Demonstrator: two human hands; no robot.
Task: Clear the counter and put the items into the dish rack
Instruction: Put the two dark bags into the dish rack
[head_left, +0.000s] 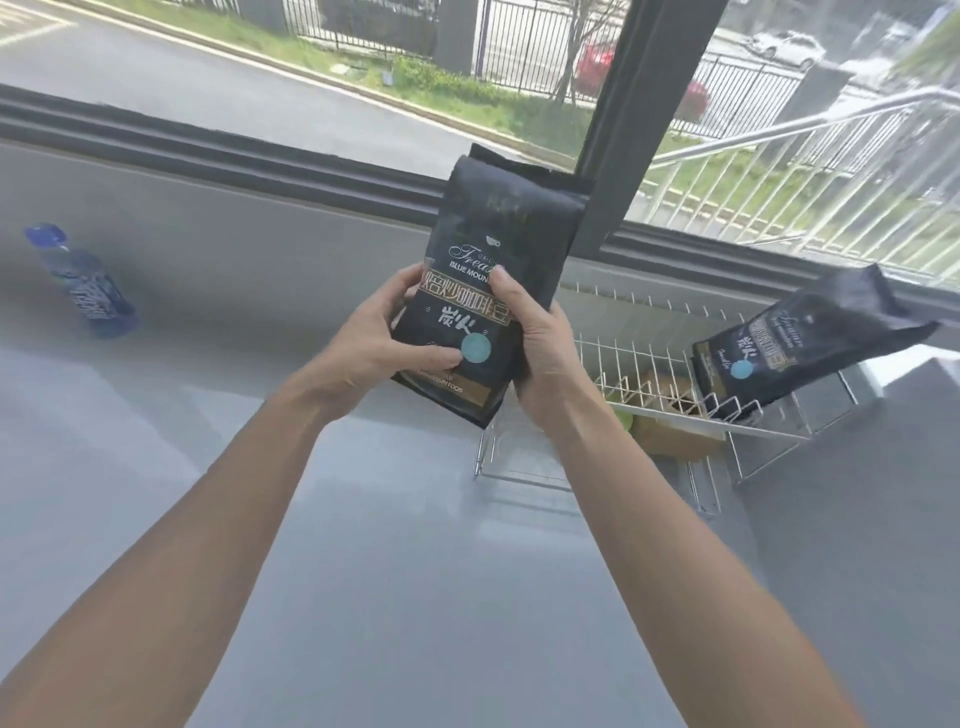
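I hold a black coffee bag (498, 228) upright above the grey counter (260, 467), just left of the white wire dish rack (644, 364). My left hand (384, 343) grips its left edge with the thumb on the front near a round blue sticker. My right hand (540, 353) wraps its right edge, thumb on the front. A second black coffee bag (795, 348) leans tilted in the right part of the rack. A blue plastic bottle (83, 283) stands on the counter at the far left.
A big window with a dark frame (644, 124) runs along the back of the counter. Under the rack sit a brown box (670, 441) and something green (626, 418). The counter drops off to the right of the rack.
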